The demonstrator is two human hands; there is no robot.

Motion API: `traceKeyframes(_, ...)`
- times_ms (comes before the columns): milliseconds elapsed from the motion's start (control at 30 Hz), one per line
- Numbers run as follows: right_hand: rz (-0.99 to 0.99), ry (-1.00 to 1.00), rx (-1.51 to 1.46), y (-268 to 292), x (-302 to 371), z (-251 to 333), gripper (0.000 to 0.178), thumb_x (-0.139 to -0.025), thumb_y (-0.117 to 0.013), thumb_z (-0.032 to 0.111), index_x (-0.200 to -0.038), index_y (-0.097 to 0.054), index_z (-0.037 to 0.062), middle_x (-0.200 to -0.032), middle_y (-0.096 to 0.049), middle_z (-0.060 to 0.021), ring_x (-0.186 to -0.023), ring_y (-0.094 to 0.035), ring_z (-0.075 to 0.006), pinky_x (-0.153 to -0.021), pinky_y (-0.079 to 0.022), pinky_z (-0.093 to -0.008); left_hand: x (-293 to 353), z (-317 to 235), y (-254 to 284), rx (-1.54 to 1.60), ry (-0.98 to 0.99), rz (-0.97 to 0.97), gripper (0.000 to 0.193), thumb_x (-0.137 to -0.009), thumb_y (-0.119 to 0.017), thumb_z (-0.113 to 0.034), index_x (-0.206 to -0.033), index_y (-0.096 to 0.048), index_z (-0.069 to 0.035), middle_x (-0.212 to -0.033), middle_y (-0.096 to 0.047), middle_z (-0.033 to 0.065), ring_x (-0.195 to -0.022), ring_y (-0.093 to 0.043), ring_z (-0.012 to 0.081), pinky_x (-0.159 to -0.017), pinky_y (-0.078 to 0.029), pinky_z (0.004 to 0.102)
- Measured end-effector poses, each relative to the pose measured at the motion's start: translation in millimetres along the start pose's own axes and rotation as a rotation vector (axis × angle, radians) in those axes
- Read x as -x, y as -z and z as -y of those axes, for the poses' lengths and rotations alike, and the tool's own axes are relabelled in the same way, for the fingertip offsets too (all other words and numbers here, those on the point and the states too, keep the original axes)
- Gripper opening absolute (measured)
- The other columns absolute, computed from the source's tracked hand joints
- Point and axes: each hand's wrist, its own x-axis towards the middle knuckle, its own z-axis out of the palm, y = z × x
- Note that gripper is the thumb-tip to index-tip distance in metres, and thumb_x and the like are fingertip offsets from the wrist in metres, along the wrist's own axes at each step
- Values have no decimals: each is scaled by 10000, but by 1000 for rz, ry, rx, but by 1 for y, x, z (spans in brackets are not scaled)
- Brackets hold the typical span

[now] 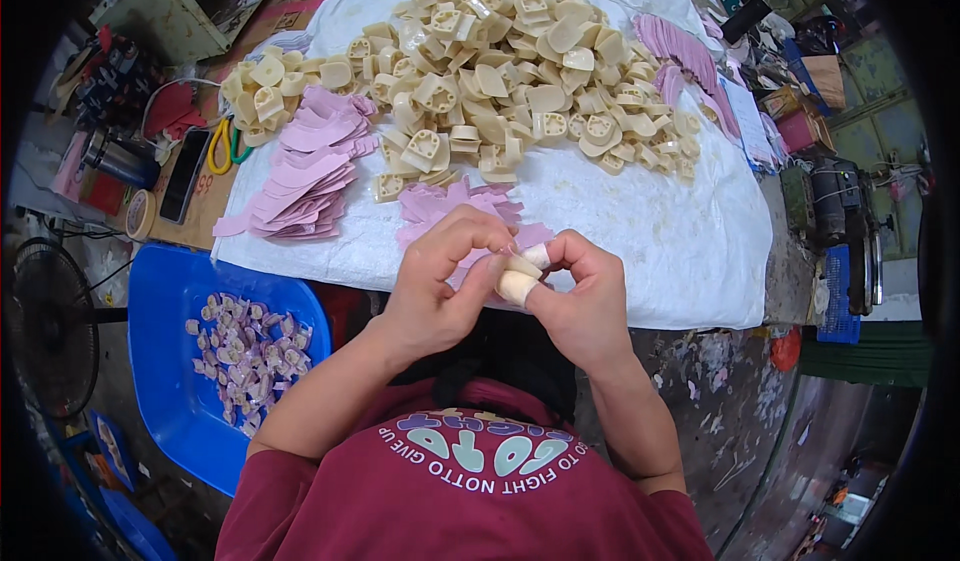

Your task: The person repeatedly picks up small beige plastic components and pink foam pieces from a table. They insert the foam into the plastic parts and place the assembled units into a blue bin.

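Observation:
Both hands meet at the near edge of the white-covered table (640, 251). My left hand (437, 281) pinches with thumb and fingertips at a small cream piece that looks like a plastic shoe heel (522, 265). From the other side my right hand (588, 301) grips the same piece; pale wraps cover its thumb and forefinger tips. Fingers hide most of the heel. Just beyond them lie loose pink cut pieces (455, 201), thin like leather or fabric. Farther off rises a large heap of cream heels (490, 81).
Left of the heap lies a fanned stack of pink pieces (310, 171). More pink strips (685, 56) lie at the far right. Scissors (222, 146), a phone (184, 176) and a tape roll (141, 215) lie at left. Below them, a blue basin (165, 361) contains many pink-covered pieces.

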Motion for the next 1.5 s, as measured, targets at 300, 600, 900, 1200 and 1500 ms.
traceKeyframes(300,15,23,116,5,-1,3,215,-720,-769,78,-741,-567,10,-699,-616,-37,-643,-536,-78,-568,-450,-249,-10,-6,6,-251,-106,89,121,-869,-611,-33,-987,-629,-9,-1109,-559,101,-1003,-571,192,-866,-460,303)
traceKeyframes(600,-35,506,378,12,1,24,681,-697,-804,203,-1239,-471,-39,-1185,-570,-166,-1075,-579,-283,-998,-376,-405,14,-15,6,420,9,-122,196,-834,-622,64,-1002,-595,-33,-1232,-459,118,-1049,-548,143,-870,-465,282)
traceKeyframes(900,60,-19,-685,19,25,7,195,-884,-589,6,-1044,-654,-82,-976,-692,-154,-923,-645,-166,-868,-494,-294,7,-47,5,-316,-403,35,262,-753,-703,68,-965,-595,-41,-974,-650,183,-861,-679,289,-695,-557,332)
traceKeyframes(1200,65,-43,-426,15,26,20,277,-901,-560,17,-1154,-609,-87,-1081,-668,-136,-922,-629,-139,-846,-478,-255,1,-37,-5,-543,-455,-13,250,-686,-686,107,-891,-597,-6,-936,-638,179,-743,-664,279,-605,-536,321)
traceKeyframes(1500,-68,161,21,0,17,7,216,-889,-519,-42,-1091,-589,-64,-994,-666,-91,-925,-646,-147,-749,-511,-260,-4,-15,-18,-439,-265,-164,190,-740,-653,112,-876,-601,-10,-901,-640,139,-736,-641,248,-603,-502,311)
